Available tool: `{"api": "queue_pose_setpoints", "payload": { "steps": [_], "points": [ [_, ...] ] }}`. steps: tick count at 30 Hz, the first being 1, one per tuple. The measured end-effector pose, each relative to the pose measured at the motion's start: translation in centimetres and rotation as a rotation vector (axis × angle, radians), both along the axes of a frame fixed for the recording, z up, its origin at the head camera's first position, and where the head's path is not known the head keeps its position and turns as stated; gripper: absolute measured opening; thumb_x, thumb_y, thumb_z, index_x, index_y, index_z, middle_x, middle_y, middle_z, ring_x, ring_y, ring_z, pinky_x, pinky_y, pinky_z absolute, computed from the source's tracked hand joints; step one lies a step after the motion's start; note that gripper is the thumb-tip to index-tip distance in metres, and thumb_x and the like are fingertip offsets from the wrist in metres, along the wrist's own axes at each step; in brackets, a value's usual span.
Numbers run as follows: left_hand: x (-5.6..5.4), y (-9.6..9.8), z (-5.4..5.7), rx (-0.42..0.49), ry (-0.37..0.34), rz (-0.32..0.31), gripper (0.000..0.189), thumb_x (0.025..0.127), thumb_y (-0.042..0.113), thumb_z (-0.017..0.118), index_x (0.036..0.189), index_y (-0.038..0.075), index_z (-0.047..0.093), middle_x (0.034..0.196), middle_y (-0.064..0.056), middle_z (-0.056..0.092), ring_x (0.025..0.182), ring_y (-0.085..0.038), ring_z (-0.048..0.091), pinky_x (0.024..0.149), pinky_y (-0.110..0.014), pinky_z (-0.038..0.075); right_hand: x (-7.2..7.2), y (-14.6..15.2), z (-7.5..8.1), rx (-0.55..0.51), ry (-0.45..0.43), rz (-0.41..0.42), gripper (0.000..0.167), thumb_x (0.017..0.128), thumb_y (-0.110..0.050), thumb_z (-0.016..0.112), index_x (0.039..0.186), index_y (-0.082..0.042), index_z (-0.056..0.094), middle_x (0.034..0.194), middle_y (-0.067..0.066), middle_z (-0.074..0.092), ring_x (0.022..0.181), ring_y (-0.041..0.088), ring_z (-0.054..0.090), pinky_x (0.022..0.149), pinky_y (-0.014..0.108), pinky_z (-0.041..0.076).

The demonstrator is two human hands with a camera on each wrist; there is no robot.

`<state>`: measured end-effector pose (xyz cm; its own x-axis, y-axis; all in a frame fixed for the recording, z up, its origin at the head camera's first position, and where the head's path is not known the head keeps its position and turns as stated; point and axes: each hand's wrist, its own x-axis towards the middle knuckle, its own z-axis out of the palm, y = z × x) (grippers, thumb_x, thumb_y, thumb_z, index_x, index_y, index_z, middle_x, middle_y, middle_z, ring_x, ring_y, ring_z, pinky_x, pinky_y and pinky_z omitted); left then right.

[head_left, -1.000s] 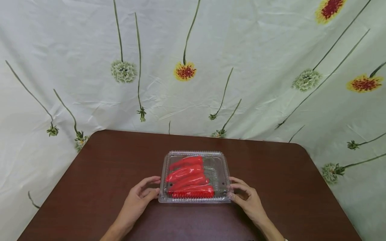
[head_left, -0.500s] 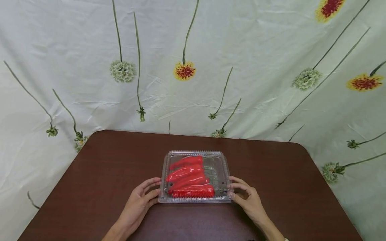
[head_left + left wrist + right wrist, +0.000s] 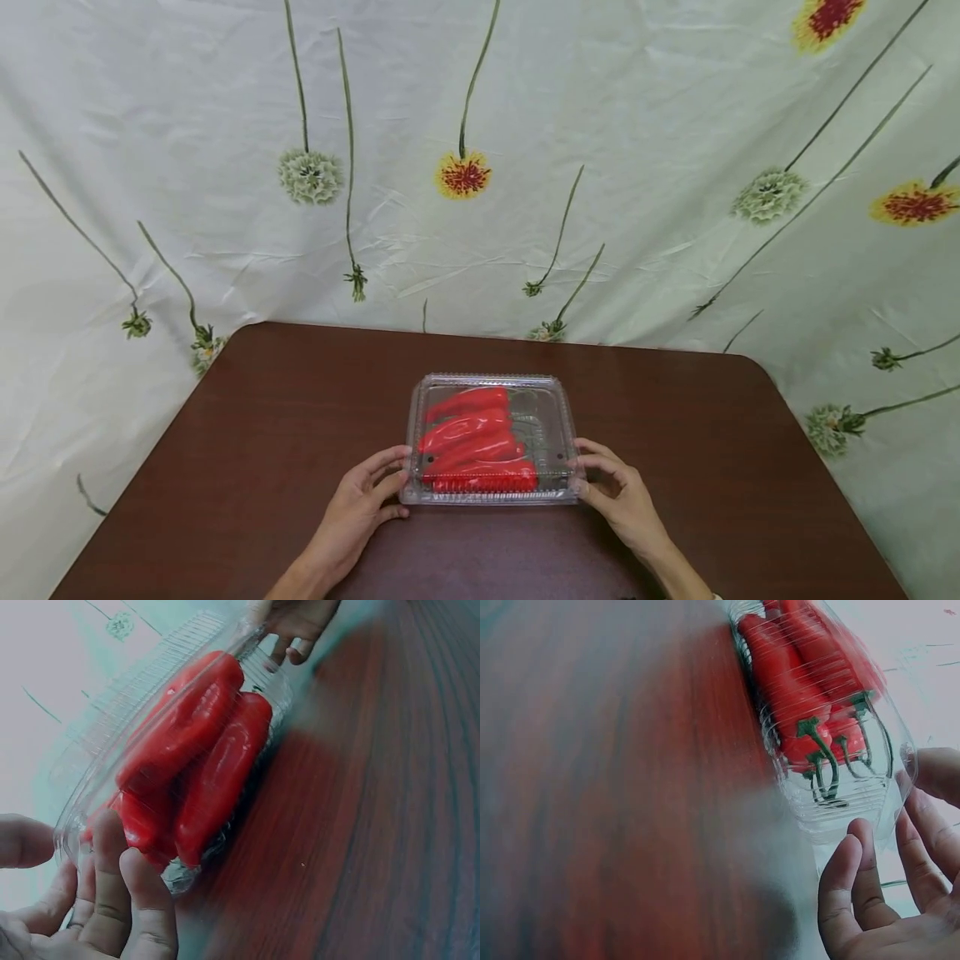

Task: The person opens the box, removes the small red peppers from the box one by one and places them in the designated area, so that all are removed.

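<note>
A clear plastic clamshell container (image 3: 562,417) with a ribbed edge is at the middle of the dark table, lid down. Inside it lie several red peppers (image 3: 472,432), side by side; their green stems (image 3: 810,727) point toward the right end in the right wrist view. My left hand (image 3: 358,510) holds the container's left side near the front corner, thumb on one side of the rim and fingers on the other. At the opposite side my right hand (image 3: 621,500) pinches the rim between thumb and fingers (image 3: 841,862), the lower ones spread beneath it.
The reddish-brown wooden table (image 3: 712,450) has rounded far corners. Behind it hangs a pale cloth (image 3: 645,150) printed with flowers and long stems, reaching down both sides.
My left hand has shifted slightly right, its fingers resettling on the container's left side, with the thumb or a finger now lower at the corner. The right hand keeps its hold.
</note>
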<state>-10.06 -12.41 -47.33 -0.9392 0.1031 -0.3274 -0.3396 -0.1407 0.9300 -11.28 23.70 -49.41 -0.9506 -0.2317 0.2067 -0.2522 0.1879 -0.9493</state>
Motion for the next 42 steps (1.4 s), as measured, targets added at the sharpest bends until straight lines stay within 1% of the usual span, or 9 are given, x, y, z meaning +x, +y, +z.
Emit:
{"api": "queue_pose_setpoints", "payload": {
  "steps": [6, 12, 18, 22, 25, 30, 37, 39, 42],
  "points": [
    [0.3, 0.3, -0.3, -0.034, 0.057, 0.004, 0.042, 0.099, 0.012, 0.059, 0.139, 0.003, 0.05, 0.117, -0.008, 0.055, 0.076, -0.015, 0.059, 0.069, -0.03, 0.056, 0.1, 0.0, 0.1, 0.018, -0.009, -0.005, 0.022, 0.09, 0.001, 0.068, 0.112, 0.001, 0.071, 0.14, -0.002, 0.055, 0.124, -0.001, 0.053, 0.085, 0.025, 0.056],
    [0.8, 0.2, -0.4, 0.011, 0.146, -0.034, 0.061, 0.086, -0.002, 0.071, 0.142, -0.002, 0.044, 0.115, -0.008, 0.051, 0.066, -0.011, 0.061, 0.062, -0.026, 0.054, 0.1, -0.1, 0.1, 0.034, -0.021, -0.007, 0.021, 0.091, 0.0, 0.067, 0.112, -0.001, 0.071, 0.143, 0.009, 0.053, 0.124, -0.002, 0.052, 0.084, 0.026, 0.056],
    [1.0, 1.5, -0.6, -0.058, 0.164, 0.084, 0.068, 0.073, 0.0, 0.085, 0.134, 0.003, 0.054, 0.107, -0.007, 0.052, 0.058, -0.009, 0.061, 0.056, -0.025, 0.053, 0.1, 0.0, 0.1, 0.046, -0.021, -0.019, 0.021, 0.091, -0.001, 0.068, 0.111, -0.002, 0.071, 0.143, 0.016, 0.052, 0.124, -0.003, 0.052, 0.084, 0.026, 0.055],
    [1.2, 2.2, -0.7, -0.099, 0.173, 0.166, 0.062, 0.073, 0.002, 0.086, 0.128, 0.002, 0.058, 0.099, -0.008, 0.055, 0.056, -0.011, 0.063, 0.054, -0.027, 0.053, 0.1, 0.0, 0.0, 0.046, -0.018, -0.016, 0.021, 0.091, -0.001, 0.068, 0.112, -0.001, 0.071, 0.143, 0.015, 0.052, 0.124, -0.002, 0.052, 0.084, 0.026, 0.055],
    [1.4, 2.5, -0.7, -0.123, 0.201, 0.195, 0.059, 0.073, 0.002, 0.086, 0.125, 0.001, 0.059, 0.097, -0.008, 0.055, 0.055, -0.012, 0.063, 0.054, -0.027, 0.054, 0.0, 0.0, 0.0, 0.051, -0.009, -0.014, 0.022, 0.091, -0.001, 0.068, 0.112, 0.0, 0.07, 0.143, 0.016, 0.053, 0.124, -0.002, 0.052, 0.084, 0.025, 0.055],
    [1.6, 2.8, -0.6, -0.179, 0.248, 0.197, 0.055, 0.074, 0.005, 0.086, 0.121, -0.001, 0.06, 0.097, -0.009, 0.055, 0.052, -0.014, 0.063, 0.054, -0.026, 0.052, 0.0, 0.1, 0.0, 0.054, 0.001, -0.007, 0.022, 0.091, -0.001, 0.067, 0.113, 0.001, 0.07, 0.143, 0.017, 0.052, 0.124, -0.002, 0.052, 0.087, 0.024, 0.053],
    [2.5, 3.2, 0.0, -0.362, 0.241, 0.182, 0.053, 0.079, 0.024, 0.085, 0.119, 0.0, 0.059, 0.097, -0.009, 0.059, 0.051, -0.015, 0.062, 0.053, -0.023, 0.048, 0.0, 0.1, 0.1, 0.072, 0.0, -0.013, 0.023, 0.091, -0.003, 0.068, 0.114, 0.0, 0.07, 0.144, 0.013, 0.053, 0.125, -0.003, 0.051, 0.092, 0.023, 0.05],
    [2.7, 3.3, 0.0, -0.394, 0.253, 0.195, 0.05, 0.08, 0.025, 0.084, 0.116, 0.0, 0.06, 0.09, -0.009, 0.063, 0.05, -0.015, 0.062, 0.052, -0.023, 0.047, 0.0, 0.1, 0.1, 0.071, 0.0, -0.007, 0.023, 0.092, -0.003, 0.067, 0.115, 0.0, 0.069, 0.144, 0.016, 0.052, 0.125, -0.003, 0.05, 0.093, 0.022, 0.049],
    [2.8, 3.4, 0.0, -0.441, 0.253, 0.209, 0.048, 0.08, 0.028, 0.084, 0.112, 0.002, 0.062, 0.069, -0.005, 0.066, 0.05, -0.015, 0.062, 0.05, -0.023, 0.045, 0.0, 0.1, 0.1, 0.075, 0.006, -0.001, 0.024, 0.092, -0.003, 0.067, 0.115, 0.001, 0.069, 0.145, 0.018, 0.051, 0.127, -0.003, 0.049, 0.096, 0.021, 0.047]
  ]
}}
